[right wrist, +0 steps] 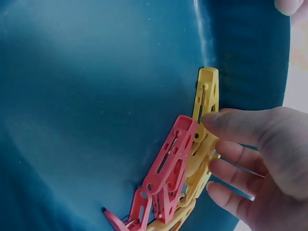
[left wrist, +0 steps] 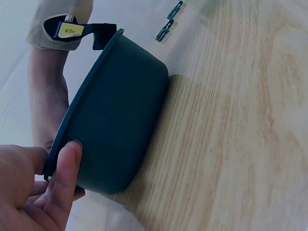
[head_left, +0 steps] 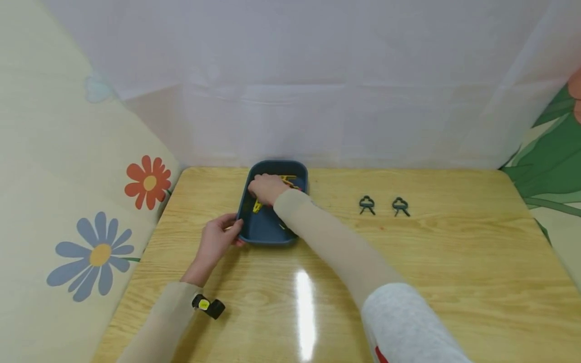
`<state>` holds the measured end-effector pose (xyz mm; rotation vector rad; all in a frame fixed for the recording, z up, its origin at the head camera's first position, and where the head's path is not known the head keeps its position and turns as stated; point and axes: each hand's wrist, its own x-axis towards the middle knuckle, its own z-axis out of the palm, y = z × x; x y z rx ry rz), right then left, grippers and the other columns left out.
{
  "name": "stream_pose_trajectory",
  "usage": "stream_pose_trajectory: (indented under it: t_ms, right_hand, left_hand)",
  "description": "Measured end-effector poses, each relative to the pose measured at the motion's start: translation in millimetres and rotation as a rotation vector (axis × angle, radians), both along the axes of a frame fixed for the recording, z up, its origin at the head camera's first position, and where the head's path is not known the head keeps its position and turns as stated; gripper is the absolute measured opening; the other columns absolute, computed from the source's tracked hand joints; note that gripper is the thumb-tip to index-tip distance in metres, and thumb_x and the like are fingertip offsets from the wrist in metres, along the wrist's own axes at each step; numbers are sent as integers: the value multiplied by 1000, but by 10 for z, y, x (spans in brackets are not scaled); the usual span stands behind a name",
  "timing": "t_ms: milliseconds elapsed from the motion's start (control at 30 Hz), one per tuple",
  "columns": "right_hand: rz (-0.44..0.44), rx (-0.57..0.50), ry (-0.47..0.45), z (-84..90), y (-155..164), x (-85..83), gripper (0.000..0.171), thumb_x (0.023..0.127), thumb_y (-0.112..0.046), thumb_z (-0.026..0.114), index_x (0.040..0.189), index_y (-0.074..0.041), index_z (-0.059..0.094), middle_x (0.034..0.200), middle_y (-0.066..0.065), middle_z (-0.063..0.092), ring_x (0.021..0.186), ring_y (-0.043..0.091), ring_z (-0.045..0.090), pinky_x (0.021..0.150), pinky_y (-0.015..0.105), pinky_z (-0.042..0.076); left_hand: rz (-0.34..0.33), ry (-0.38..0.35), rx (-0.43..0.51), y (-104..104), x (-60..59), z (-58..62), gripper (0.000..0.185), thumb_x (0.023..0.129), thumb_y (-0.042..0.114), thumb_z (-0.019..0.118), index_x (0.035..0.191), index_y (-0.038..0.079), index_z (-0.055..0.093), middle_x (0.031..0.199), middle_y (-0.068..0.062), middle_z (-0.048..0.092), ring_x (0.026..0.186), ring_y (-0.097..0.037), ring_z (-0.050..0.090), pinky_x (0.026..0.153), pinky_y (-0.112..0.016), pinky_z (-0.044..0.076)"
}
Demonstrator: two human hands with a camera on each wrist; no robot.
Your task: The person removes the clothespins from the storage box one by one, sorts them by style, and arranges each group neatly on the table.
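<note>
A dark blue plastic basin point(head_left: 268, 234) sits on the table, tilted in the left wrist view. My left hand point(head_left: 218, 237) grips its near left rim, thumb on one side and fingers on the other. Inside lie yellow clothespins point(right wrist: 208, 91) and red clothespins point(right wrist: 171, 154), heaped along the wall. My right hand point(head_left: 269, 189) reaches into the basin. In the right wrist view its thumb tip overlaps a yellow clothespin, and the other fingertips lie loosely spread along the edge of the heap.
Two dark green cloud-shaped clips, a left one point(head_left: 367, 204) and a right one point(head_left: 401, 206), stand apart on the wooden table point(head_left: 454, 262) right of the basin. A white sheet point(head_left: 345, 101) hangs behind the table; flowered cloth point(head_left: 41, 166) borders the left side.
</note>
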<state>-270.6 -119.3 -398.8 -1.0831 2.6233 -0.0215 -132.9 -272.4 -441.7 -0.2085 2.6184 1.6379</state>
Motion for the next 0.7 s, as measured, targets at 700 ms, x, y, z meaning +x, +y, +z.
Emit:
stream_pose_trajectory:
  t_ms: [700]
  right_hand:
    - [-7, 117, 78, -67, -104, -2, 36, 110, -22, 55, 145, -18, 61, 145, 10, 55, 133, 28, 52, 109, 45, 50]
  left_hand:
    - [-7, 6, 4, 6, 21, 3, 37, 107, 10, 57, 136, -13, 58, 122, -36, 67, 59, -5, 69, 59, -23, 62]
